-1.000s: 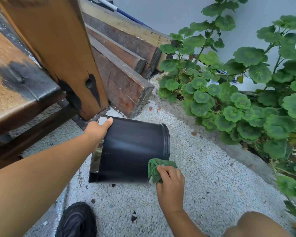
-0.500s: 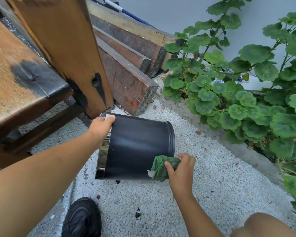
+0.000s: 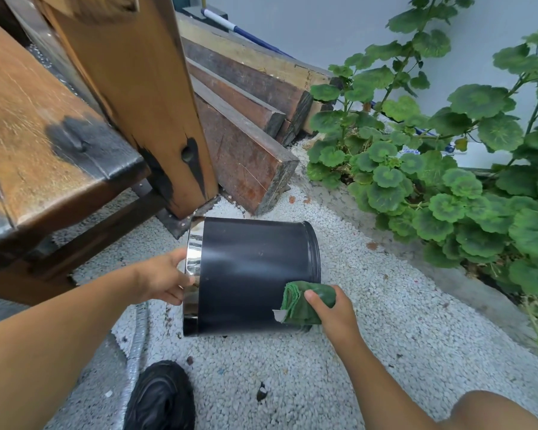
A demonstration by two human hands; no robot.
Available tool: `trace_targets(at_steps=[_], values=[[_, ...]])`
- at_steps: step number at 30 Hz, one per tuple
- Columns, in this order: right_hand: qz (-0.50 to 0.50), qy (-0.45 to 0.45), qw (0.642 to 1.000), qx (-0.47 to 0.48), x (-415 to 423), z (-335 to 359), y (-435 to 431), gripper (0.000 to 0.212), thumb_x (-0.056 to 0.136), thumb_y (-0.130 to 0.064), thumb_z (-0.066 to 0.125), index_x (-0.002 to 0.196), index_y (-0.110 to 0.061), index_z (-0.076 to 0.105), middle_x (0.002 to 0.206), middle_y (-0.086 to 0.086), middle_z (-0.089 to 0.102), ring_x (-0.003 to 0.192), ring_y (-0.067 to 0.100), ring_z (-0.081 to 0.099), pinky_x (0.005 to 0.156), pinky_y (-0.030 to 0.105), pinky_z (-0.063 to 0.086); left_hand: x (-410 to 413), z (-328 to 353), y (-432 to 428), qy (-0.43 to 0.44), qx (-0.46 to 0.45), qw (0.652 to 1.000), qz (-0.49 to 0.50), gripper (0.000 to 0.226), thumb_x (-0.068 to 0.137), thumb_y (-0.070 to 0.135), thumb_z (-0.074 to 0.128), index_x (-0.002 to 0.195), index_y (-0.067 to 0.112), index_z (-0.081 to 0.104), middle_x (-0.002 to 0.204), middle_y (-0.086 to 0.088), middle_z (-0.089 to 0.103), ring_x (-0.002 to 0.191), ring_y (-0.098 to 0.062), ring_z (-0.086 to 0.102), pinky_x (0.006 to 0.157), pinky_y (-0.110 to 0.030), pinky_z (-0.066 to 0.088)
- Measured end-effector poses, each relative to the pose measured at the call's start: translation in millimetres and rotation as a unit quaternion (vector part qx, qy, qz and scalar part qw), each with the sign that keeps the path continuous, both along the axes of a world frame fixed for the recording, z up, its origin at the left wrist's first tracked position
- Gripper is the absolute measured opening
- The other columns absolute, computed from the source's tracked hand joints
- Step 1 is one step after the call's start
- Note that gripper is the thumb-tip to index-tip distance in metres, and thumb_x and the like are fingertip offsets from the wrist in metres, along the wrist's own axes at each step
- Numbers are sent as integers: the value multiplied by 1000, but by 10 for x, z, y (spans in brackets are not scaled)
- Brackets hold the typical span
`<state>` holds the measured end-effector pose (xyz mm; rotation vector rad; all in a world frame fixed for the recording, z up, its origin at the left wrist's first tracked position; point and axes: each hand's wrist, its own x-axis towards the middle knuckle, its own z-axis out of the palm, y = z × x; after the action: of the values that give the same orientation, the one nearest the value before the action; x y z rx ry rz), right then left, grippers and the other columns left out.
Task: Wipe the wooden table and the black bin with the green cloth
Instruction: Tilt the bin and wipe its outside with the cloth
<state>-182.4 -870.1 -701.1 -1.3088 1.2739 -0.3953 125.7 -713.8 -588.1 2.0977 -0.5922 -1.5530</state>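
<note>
Wooden table (image 3: 44, 119) on the left, its leg just behind the bin. Left hand (image 3: 162, 279) grips the shiny rim of the black bin (image 3: 249, 274), fingers curled round it; the bin lies on its side on white gravel (image 3: 385, 336). Folded green cloth (image 3: 302, 305) sits against the bin's side, pinched in the right hand (image 3: 336, 311), thumb on top. Leafy plant (image 3: 448, 187) far right.

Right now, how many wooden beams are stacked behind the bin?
4. A reddish front beam, a shorter beam behind it, a dark beam next, and a pale beam farthest back. More may be hidden.
</note>
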Motion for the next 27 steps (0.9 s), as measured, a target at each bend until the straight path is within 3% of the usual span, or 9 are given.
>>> trace_targets(at_steps=[3, 7, 12, 15, 18, 20, 23, 25, 27], values=[[-5, 43, 999, -16, 94, 127, -176, 27, 86, -43, 74, 100, -23, 64, 98, 0, 72, 91, 19, 70, 82, 37, 59, -96, 48, -133, -29, -77, 993, 85, 34, 97, -2, 54, 115, 26, 58, 93, -16, 72, 79, -29, 66, 70, -39, 60], [-6, 135, 990, 35, 205, 287, -594, 50, 73, -62, 74, 95, -17, 66, 92, 6, 73, 85, 29, 72, 82, 48, 61, -122, 138, -348, 4, -164, 965, 204, 21, 94, 7, 61, 115, 6, 62, 86, -13, 57, 71, -19, 51, 62, -29, 43], [28, 214, 975, 60, 273, 426, -923, 45, 93, -46, 64, 99, -1, 58, 97, 20, 67, 91, 37, 69, 88, 51, 58, -289, 260, -498, 169, -152, 951, 210, 45, 87, 48, 67, 108, 8, 64, 107, -18, 58, 88, -32, 57, 86, -41, 45], [20, 217, 972, 89, 314, 381, -974, 46, 94, -44, 63, 103, 1, 59, 98, 22, 68, 89, 39, 70, 83, 55, 60, -401, 178, -639, 128, -136, 970, 157, 73, 84, 62, 60, 143, 22, 46, 140, -3, 49, 125, -22, 49, 110, -43, 30], [0, 210, 970, 123, 327, 265, -962, 56, 89, -54, 66, 104, 0, 62, 98, 20, 70, 86, 37, 71, 78, 56, 61, -405, 62, -757, 91, -141, 978, 121, 90, 87, 49, 67, 158, 32, 14, 157, 4, 31, 142, -18, 32, 119, -42, 13], [-14, 209, 970, 121, 321, 261, -919, 65, 87, -57, 67, 117, -1, 56, 109, 20, 67, 93, 38, 69, 79, 54, 61, -319, -89, -756, 64, -136, 983, 105, 82, 86, 49, 69, 154, 30, 28, 151, 7, 42, 139, -21, 40, 120, -44, 22], [42, 264, 961, -67, 293, 324, -833, 61, 92, -48, 66, 136, -13, 42, 135, 14, 47, 117, 35, 56, 87, 41, 52, -263, -101, -721, 26, -140, 985, 99, 77, 70, 59, 73, 135, 23, 54, 129, 1, 65, 119, -22, 60, 110, -48, 39], [99, 220, 942, -235, 283, 397, -762, 30, 97, -28, 63, 124, -18, 55, 129, 5, 51, 117, 25, 55, 91, 36, 48, -182, -170, -717, 19, -128, 987, 100, 90, 60, 66, 77, 134, 21, 54, 128, 0, 66, 119, -22, 61, 111, -47, 39], [159, 166, 931, -284, 276, 452, -690, 13, 101, -20, 55, 107, -21, 67, 109, -3, 65, 101, 20, 62, 84, 34, 51, -141, -198, -709, 15, -127, 987, 94, 88, 61, 65, 77, 134, 21, 55, 129, 1, 66, 120, -22, 60, 112, -46, 37]])
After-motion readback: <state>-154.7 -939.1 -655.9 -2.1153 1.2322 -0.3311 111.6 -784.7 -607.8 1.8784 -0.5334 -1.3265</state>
